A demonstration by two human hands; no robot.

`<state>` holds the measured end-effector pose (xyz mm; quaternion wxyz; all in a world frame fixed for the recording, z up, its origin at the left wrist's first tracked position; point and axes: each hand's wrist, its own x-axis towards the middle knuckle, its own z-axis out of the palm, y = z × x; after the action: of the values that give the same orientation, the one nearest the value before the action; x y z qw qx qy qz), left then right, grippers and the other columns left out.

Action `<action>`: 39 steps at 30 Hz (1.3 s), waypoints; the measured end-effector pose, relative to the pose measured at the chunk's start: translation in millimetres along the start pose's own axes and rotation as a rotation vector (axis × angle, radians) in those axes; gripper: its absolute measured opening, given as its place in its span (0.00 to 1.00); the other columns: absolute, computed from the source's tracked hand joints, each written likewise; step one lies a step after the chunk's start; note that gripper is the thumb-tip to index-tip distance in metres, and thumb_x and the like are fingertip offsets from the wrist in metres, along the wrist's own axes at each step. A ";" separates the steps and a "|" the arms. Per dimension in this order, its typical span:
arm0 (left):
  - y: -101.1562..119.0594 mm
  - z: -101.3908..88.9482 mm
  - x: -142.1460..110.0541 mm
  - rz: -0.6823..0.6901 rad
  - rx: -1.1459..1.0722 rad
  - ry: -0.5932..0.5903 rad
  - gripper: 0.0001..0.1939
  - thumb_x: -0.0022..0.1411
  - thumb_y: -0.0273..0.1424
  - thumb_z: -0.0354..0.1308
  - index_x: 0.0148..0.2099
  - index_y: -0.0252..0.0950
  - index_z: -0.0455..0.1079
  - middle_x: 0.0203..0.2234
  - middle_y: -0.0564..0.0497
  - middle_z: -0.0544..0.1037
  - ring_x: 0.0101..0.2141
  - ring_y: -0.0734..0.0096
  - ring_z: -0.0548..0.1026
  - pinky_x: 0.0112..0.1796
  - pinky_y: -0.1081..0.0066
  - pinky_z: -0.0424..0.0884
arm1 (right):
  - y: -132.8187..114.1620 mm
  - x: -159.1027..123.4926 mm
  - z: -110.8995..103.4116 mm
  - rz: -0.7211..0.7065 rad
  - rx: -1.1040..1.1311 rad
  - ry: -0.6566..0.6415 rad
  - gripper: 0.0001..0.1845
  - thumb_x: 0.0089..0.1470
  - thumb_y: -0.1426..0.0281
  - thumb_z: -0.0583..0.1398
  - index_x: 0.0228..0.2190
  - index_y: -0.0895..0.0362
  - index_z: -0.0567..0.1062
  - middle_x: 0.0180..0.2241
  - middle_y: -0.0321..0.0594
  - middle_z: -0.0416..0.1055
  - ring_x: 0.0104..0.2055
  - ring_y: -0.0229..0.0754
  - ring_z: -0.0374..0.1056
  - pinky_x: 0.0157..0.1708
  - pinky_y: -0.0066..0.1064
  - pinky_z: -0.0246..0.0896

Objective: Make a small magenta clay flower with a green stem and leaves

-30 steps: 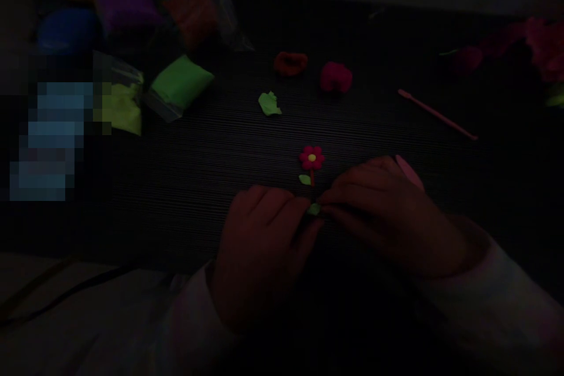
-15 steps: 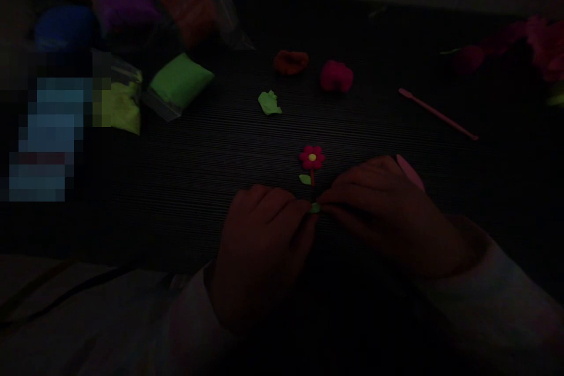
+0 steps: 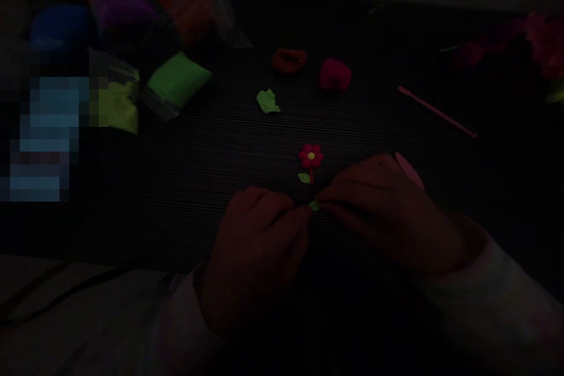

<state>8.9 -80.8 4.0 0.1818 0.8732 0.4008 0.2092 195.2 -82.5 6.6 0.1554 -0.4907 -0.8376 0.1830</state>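
Two hands, my left point(image 3: 258, 252) and right point(image 3: 388, 211), pinch one small green clay leaf point(image 3: 314, 205) between fingertips.

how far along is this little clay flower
Looks done: the pinkish-red bloom with its yellow centre, the red stem and one green leaf on the stem's left. In hand: a small green piece at the fingertips of the left hand and right hand. Remaining, probably: finishing that piece and perhaps adding it on the stem's right, where no leaf shows.
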 end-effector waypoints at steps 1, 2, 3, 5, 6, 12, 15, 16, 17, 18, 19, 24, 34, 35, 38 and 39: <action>-0.4 0.0 -0.5 0.017 0.016 -0.005 0.06 0.54 0.26 0.53 0.36 0.35 0.70 0.27 0.51 0.72 0.29 0.69 0.66 0.30 0.66 0.65 | -0.2 -0.1 0.1 -0.001 -0.003 0.002 0.06 0.51 0.71 0.55 0.32 0.53 0.72 0.29 0.32 0.70 0.31 0.36 0.63 0.34 0.31 0.48; -0.5 0.2 -0.9 0.029 0.032 -0.006 0.07 0.54 0.26 0.53 0.36 0.35 0.70 0.27 0.51 0.72 0.29 0.69 0.66 0.30 0.66 0.66 | -0.3 -0.2 0.2 -0.004 -0.003 0.004 0.06 0.51 0.70 0.55 0.32 0.53 0.72 0.29 0.32 0.70 0.31 0.36 0.63 0.34 0.31 0.48; -0.5 0.5 -1.0 0.038 0.045 -0.007 0.07 0.54 0.26 0.53 0.37 0.35 0.70 0.27 0.51 0.72 0.29 0.68 0.66 0.30 0.65 0.66 | -0.3 -0.3 0.3 -0.005 0.000 0.002 0.06 0.51 0.70 0.55 0.32 0.53 0.71 0.29 0.32 0.70 0.31 0.36 0.63 0.34 0.31 0.48; 0.1 0.8 -0.9 0.050 0.069 -0.002 0.08 0.54 0.27 0.53 0.37 0.35 0.70 0.26 0.51 0.73 0.29 0.68 0.67 0.30 0.64 0.66 | 0.0 -0.4 0.4 -0.011 0.009 -0.003 0.06 0.51 0.70 0.55 0.32 0.53 0.72 0.29 0.32 0.70 0.32 0.36 0.63 0.34 0.31 0.48; 0.5 0.6 -0.9 0.053 0.085 0.000 0.08 0.54 0.28 0.54 0.37 0.35 0.70 0.26 0.51 0.73 0.29 0.68 0.67 0.30 0.64 0.66 | 0.1 -0.4 0.3 -0.011 0.011 -0.004 0.06 0.51 0.71 0.55 0.32 0.53 0.72 0.29 0.33 0.70 0.32 0.36 0.63 0.34 0.31 0.48; 2.1 -2.3 -2.0 0.097 0.151 -0.002 0.12 0.53 0.29 0.54 0.41 0.37 0.70 0.27 0.51 0.73 0.29 0.66 0.67 0.29 0.63 0.66 | -0.7 -0.1 -1.3 0.005 -0.016 -0.007 0.07 0.52 0.70 0.54 0.32 0.53 0.72 0.30 0.33 0.70 0.30 0.36 0.63 0.34 0.31 0.48; 1.8 -2.3 -2.1 0.083 0.165 -0.029 0.11 0.54 0.30 0.53 0.41 0.37 0.70 0.27 0.51 0.73 0.29 0.65 0.68 0.29 0.62 0.66 | -0.5 0.1 -0.9 0.002 -0.011 -0.010 0.07 0.52 0.70 0.54 0.32 0.53 0.72 0.30 0.34 0.70 0.31 0.36 0.63 0.34 0.32 0.48; 1.6 -2.1 -2.1 0.078 0.162 -0.032 0.11 0.54 0.30 0.53 0.41 0.37 0.70 0.27 0.51 0.74 0.29 0.65 0.68 0.29 0.62 0.66 | -0.3 0.2 -0.6 -0.001 -0.006 -0.013 0.07 0.52 0.70 0.54 0.32 0.53 0.72 0.30 0.34 0.71 0.31 0.36 0.63 0.34 0.32 0.48; 1.3 -1.9 -2.2 0.073 0.156 -0.029 0.11 0.54 0.30 0.53 0.41 0.37 0.70 0.27 0.50 0.73 0.29 0.65 0.68 0.29 0.62 0.66 | 0.0 0.3 -0.3 -0.006 0.000 -0.017 0.07 0.52 0.70 0.54 0.32 0.53 0.72 0.30 0.34 0.71 0.31 0.36 0.63 0.34 0.32 0.48; 1.0 -1.8 -2.3 0.071 0.147 -0.025 0.11 0.54 0.30 0.53 0.41 0.37 0.70 0.27 0.50 0.73 0.29 0.65 0.67 0.29 0.62 0.66 | 0.3 0.3 -0.2 -0.008 0.003 -0.021 0.07 0.52 0.70 0.54 0.33 0.53 0.72 0.30 0.34 0.70 0.32 0.37 0.63 0.34 0.32 0.48; 0.8 -1.8 -2.5 0.068 0.140 -0.019 0.12 0.54 0.30 0.53 0.41 0.37 0.70 0.28 0.50 0.73 0.29 0.65 0.67 0.29 0.62 0.66 | 0.4 0.3 -0.2 -0.011 0.003 -0.022 0.07 0.52 0.70 0.54 0.33 0.53 0.72 0.30 0.34 0.70 0.32 0.37 0.63 0.34 0.32 0.48; 1.2 -1.9 -1.7 0.055 0.126 -0.014 0.11 0.53 0.30 0.54 0.40 0.36 0.70 0.28 0.50 0.73 0.30 0.65 0.67 0.30 0.62 0.66 | -0.3 -0.2 -1.1 0.003 -0.022 -0.009 0.06 0.51 0.71 0.55 0.32 0.53 0.72 0.29 0.33 0.70 0.31 0.36 0.62 0.34 0.31 0.48; 1.2 -1.5 -2.0 0.105 0.148 -0.009 0.11 0.54 0.30 0.53 0.41 0.38 0.70 0.28 0.50 0.72 0.30 0.66 0.67 0.30 0.63 0.66 | -0.3 0.5 -0.5 0.004 -0.017 -0.003 0.07 0.51 0.71 0.55 0.32 0.53 0.72 0.29 0.33 0.70 0.30 0.36 0.62 0.34 0.31 0.47; 1.3 -1.2 -1.7 0.108 0.153 -0.021 0.11 0.54 0.30 0.53 0.41 0.38 0.70 0.28 0.50 0.73 0.30 0.66 0.67 0.29 0.63 0.66 | -0.3 0.8 -0.5 0.005 -0.016 -0.004 0.07 0.51 0.71 0.55 0.31 0.53 0.72 0.29 0.33 0.70 0.30 0.36 0.62 0.34 0.31 0.48; 1.7 -0.3 -1.4 0.095 0.170 -0.049 0.11 0.55 0.31 0.52 0.41 0.39 0.70 0.28 0.50 0.73 0.30 0.66 0.67 0.29 0.63 0.65 | -0.1 0.9 -0.5 0.007 -0.009 -0.010 0.07 0.52 0.71 0.54 0.32 0.53 0.72 0.29 0.34 0.70 0.31 0.36 0.62 0.34 0.31 0.48; 1.7 -0.4 -1.6 0.091 0.169 -0.053 0.11 0.55 0.31 0.52 0.41 0.39 0.70 0.28 0.50 0.73 0.30 0.66 0.67 0.30 0.63 0.65 | 0.0 0.7 -0.5 0.004 -0.009 -0.010 0.07 0.52 0.71 0.54 0.32 0.53 0.72 0.29 0.34 0.70 0.31 0.36 0.63 0.34 0.31 0.48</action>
<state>8.9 -83.1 4.8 0.1083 0.9079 0.3722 0.1593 195.1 -81.8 7.1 0.1486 -0.4922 -0.8381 0.1822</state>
